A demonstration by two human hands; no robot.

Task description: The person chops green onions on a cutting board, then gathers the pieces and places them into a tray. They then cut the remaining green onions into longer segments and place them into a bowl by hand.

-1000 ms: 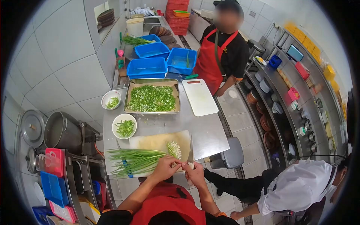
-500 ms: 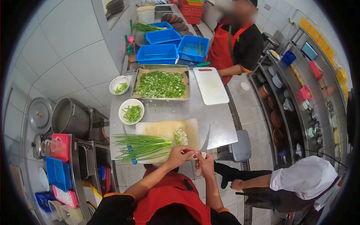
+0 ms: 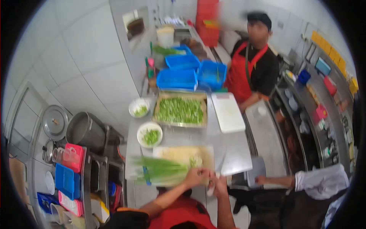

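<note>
At the near edge of a cutting board [image 3: 175,153], my left hand [image 3: 197,177] is closed, its fingertips meeting those of my right hand; anything between them is too blurred to name. My right hand [image 3: 219,185] is closed on a knife, its blade [image 3: 222,162] pointing away over the steel table. Long green onions [image 3: 162,169] lie across the board's left part, smeared by motion. Chopped white pieces [image 3: 196,161] sit just beyond my fingers. Two white bowls [image 3: 140,140] [image 3: 133,108] hold cut green pieces. A tray [image 3: 180,124] is filled with chopped greens.
Blue bins [image 3: 177,79] stand behind the tray, with a white board [image 3: 228,114] to its right. Across the table stands a person in a red apron [image 3: 238,76]. Another person's white sleeve [image 3: 320,181] is at the right. Shelves and a large pot [image 3: 85,131] flank the table.
The view has shifted, and the table sits lower and further right in it. My hands stay together near the board's edge. The right-hand person's arm now reaches toward the grey bin.
</note>
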